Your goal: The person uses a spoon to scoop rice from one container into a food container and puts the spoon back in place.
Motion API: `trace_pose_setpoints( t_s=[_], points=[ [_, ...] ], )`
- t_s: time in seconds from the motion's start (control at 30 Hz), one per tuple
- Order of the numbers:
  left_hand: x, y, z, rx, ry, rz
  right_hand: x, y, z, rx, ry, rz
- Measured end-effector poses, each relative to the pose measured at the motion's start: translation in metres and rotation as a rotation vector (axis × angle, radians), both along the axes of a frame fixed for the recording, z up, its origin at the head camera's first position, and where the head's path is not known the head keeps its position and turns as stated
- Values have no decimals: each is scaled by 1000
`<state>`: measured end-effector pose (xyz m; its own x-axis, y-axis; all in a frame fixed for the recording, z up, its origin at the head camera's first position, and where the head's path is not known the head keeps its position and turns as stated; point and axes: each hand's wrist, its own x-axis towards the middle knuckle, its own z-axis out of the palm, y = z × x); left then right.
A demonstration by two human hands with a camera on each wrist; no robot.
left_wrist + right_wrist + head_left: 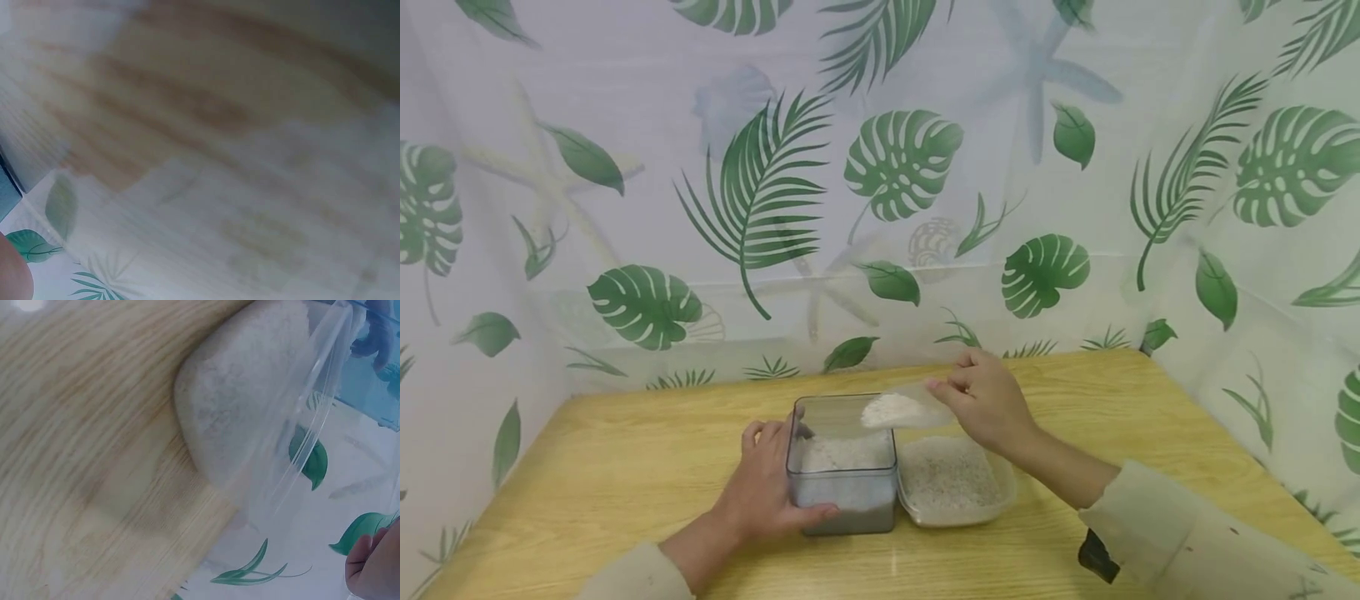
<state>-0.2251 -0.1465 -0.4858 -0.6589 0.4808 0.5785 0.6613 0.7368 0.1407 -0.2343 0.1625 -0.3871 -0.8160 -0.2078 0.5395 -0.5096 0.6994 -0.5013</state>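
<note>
In the head view my left hand point(765, 492) grips a clear, grey-tinted square container point(857, 504) from its left side, thumb along the front wall and fingers round the far corner. White grains point(842, 454) partly fill it. My right hand point(992, 404) pinches the handle of a translucent scoop point(931, 404), heaped with a white, rice-like grain point(891, 410), above the container's right rim. Below that hand stands a shallow clear plastic tub point(958, 517) of whitish grains point(955, 473), close against the container's right side. The right wrist view shows this tub's side point(231, 394) and my curled fingers.
A wood-grain table point(662, 450) bears both vessels. Behind it and at both sides hangs a white curtain point(895, 242) with green leaf prints. A small black object point(1097, 557) shows beneath my right sleeve point(1195, 533). The left wrist view is mostly blurred tabletop point(175, 87) and curtain.
</note>
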Motion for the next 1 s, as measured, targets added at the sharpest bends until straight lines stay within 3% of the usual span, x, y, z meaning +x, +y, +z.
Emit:
trace_pose_setpoints(
  t_s=[0.53, 0.67, 0.87, 1.0],
  points=[
    [0, 0, 0, 8, 8, -10, 0, 44, -5, 0, -92, -110],
    [0, 0, 0, 7, 5, -15, 0, 53, -13, 40, -88, -124],
    [-1, 2, -1, 8, 18, -20, -2, 54, -20, 180, 0, -127],
    [-1, 2, -2, 29, 29, -25, -3, 51, -22, 244, -10, -140]
  ],
)
